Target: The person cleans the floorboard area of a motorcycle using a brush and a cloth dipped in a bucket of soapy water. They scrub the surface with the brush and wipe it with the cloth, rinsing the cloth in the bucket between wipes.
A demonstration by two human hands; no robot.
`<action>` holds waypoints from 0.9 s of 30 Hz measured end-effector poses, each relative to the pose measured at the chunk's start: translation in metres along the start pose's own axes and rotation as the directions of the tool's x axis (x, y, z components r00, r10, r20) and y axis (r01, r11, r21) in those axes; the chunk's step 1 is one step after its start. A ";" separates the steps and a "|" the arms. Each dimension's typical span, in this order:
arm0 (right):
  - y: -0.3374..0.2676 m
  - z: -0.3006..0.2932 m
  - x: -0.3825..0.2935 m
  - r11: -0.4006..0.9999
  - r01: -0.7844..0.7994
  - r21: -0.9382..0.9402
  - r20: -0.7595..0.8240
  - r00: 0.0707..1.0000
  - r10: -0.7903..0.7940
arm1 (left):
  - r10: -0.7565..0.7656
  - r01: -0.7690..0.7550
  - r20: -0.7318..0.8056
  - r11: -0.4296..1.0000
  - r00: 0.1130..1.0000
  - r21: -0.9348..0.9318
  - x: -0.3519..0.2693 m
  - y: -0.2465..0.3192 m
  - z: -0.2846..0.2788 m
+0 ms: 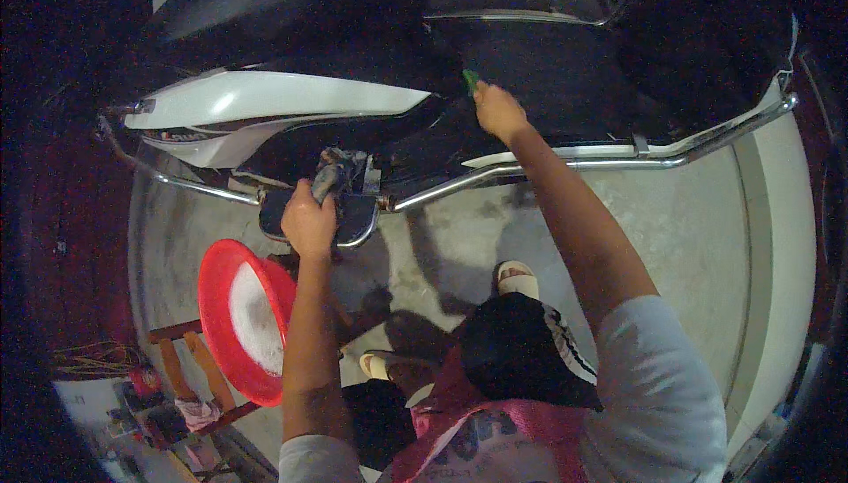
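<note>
A dark motor scooter with white side panels (pixel 278 93) stands across the view before me. My left hand (pixel 309 219) grips a wet-looking grey cloth (pixel 328 178) over the small black plate inside the chrome side bar (pixel 477 181). My right hand (pixel 498 110) is closed round a small green object (pixel 471 80), mostly hidden by the fingers, against the scooter's dark middle part. Whether it is a brush or a pad I cannot tell. Left of my left forearm, a red plastic basin (pixel 215 324) holds white suds (pixel 255 317).
The basin is by a wooden stool or frame (pixel 173 332) with a pinkish cloth (pixel 197 411) on it. My sandalled feet are on the concrete floor (pixel 457 238) below the chrome bar. A pale raised ledge (pixel 782 218) curves along the right.
</note>
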State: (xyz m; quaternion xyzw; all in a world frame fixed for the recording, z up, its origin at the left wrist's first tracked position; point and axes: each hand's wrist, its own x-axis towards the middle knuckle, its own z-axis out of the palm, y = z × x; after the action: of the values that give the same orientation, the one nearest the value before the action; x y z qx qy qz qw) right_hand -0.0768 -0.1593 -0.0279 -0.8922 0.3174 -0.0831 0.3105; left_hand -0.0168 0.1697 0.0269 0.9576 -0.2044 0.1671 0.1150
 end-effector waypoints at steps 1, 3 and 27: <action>0.004 0.003 -0.011 1.000 0.024 -0.012 0.037 0.999 -0.023 | -0.002 0.002 -0.003 1.000 1.000 0.005 0.000 -0.002 0.000; 0.006 0.001 -0.020 0.999 0.039 -0.025 0.070 0.997 -0.037 | 0.003 -0.003 -0.003 1.000 1.000 0.004 -0.002 0.000 0.002; 0.100 -0.087 -0.004 0.996 0.017 0.091 -0.265 0.964 0.008 | -0.150 0.584 0.565 0.157 0.811 -0.796 0.026 0.107 -0.029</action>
State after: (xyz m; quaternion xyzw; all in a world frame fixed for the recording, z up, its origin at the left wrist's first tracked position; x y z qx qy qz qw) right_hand -0.1610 -0.2607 -0.0194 -0.8584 0.3498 -0.2170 0.3061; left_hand -0.0487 0.0733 0.0789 0.7195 -0.0341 -0.2010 0.6639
